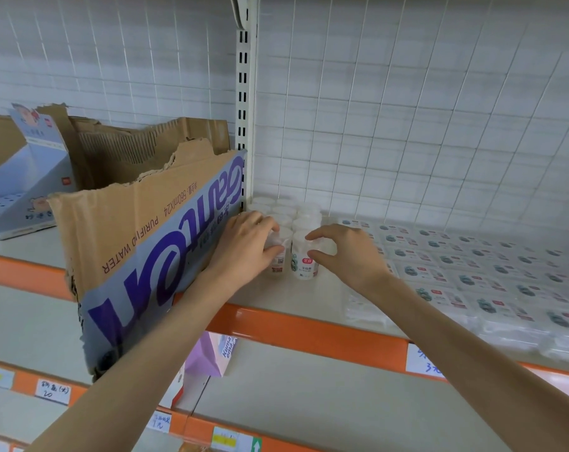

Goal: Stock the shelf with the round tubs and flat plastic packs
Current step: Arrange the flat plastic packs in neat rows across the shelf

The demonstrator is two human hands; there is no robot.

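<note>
Several small round white tubs (294,216) stand in rows at the left end of the shelf (302,331), against the upright post. My left hand (247,246) grips the front-left tub (278,256) from its left side. My right hand (348,252) curls its fingers and thumb round the front-right tub (304,259), which shows a red label. To the right, flat plastic packs (478,275) lie in rows covering most of the shelf.
A torn cardboard water box (139,236) stands on the shelf to the left, touching the post (245,102). A blue display carton (25,184) sits far left. A wire grid forms the back wall. Lower shelves carry price tags (53,391) and a purple box (211,355).
</note>
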